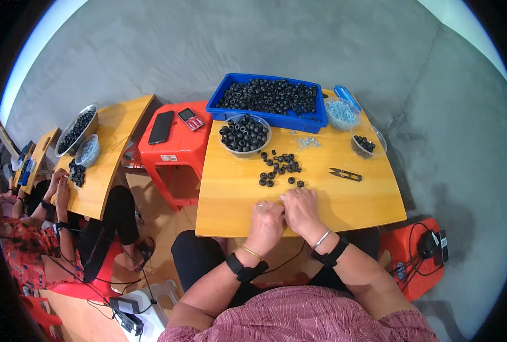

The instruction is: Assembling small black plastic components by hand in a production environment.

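Yellow wood tops the desk (230,202), at whose near edge the left hand (266,221) and right hand (301,211) meet, fingers (286,202) drawn in; from here I can't tell how far they close or what they hold. Just beyond lie loose black pieces (282,170), snips (350,175) to their right. Nothing marks any off as finished; plenty remain, I judge, with the round tub (245,154) and blue tray (290,122) heaped, though the small tub (382,140) holds only a few. Leftward come a red stool (168,152) carrying two phones (161,126), then a co-worker (28,259) at another desk (102,162); a grey wall (350,45) closes the room.
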`<state>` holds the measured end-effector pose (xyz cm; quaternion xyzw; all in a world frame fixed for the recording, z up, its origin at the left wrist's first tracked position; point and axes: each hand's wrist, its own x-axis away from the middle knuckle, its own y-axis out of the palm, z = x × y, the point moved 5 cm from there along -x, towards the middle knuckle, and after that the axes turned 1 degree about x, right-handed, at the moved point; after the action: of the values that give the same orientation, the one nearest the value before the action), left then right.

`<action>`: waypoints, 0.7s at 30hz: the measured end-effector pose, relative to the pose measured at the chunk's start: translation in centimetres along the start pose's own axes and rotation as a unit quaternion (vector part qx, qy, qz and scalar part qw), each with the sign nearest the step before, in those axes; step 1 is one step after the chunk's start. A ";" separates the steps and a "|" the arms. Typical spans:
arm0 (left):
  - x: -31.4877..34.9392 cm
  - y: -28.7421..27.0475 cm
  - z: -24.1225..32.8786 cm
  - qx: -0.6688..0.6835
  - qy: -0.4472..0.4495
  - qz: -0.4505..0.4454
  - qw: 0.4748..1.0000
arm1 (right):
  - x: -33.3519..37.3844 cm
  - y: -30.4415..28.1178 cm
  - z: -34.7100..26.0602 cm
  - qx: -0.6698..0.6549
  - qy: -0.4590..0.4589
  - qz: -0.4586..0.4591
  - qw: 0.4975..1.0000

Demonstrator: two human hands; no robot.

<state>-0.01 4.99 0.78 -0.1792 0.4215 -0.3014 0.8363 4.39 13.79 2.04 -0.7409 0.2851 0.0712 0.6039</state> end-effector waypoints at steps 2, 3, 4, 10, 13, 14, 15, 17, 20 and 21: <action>-0.1 0.1 0.0 -0.007 0.018 -0.003 1.000 | 0.0 0.1 0.0 0.006 -0.007 -0.010 1.000; -0.1 0.1 0.0 -0.005 0.016 -0.003 1.000 | -0.1 0.1 0.0 0.006 -0.006 -0.012 1.000; 0.0 0.1 0.0 -0.008 0.017 0.004 1.000 | 0.0 0.1 0.0 0.001 -0.008 -0.005 1.000; -0.3 -0.7 0.5 0.017 0.004 0.004 1.000 | 0.0 0.2 1.3 -0.098 0.006 0.022 0.995; -0.2 -0.8 -0.7 0.172 -0.124 0.010 0.977 | 0.5 -0.5 2.5 -0.280 0.044 0.059 0.957; 0.2 -0.5 -1.8 0.320 -0.241 0.020 0.916 | 0.5 -0.8 2.6 -0.363 0.066 0.071 0.927; 0.3 -0.7 -1.7 0.317 -0.240 0.022 0.917 | 0.8 -1.3 2.2 -0.366 0.063 0.072 0.926; 0.3 -1.1 -1.4 0.493 -0.323 0.067 0.805 | 1.6 -2.0 1.4 -0.395 0.084 0.032 0.914; 0.4 -1.2 -0.8 0.551 -0.356 0.061 0.752 | 1.9 -3.6 0.0 -0.383 0.070 0.024 0.921; 0.5 -1.2 -0.6 0.551 -0.354 0.060 0.753 | 1.9 -3.6 -0.2 -0.382 0.069 0.027 0.921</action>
<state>-0.73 3.73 0.82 0.2446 -0.1340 -0.3460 0.8958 7.76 13.34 4.30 -0.9106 0.2969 0.1394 0.2514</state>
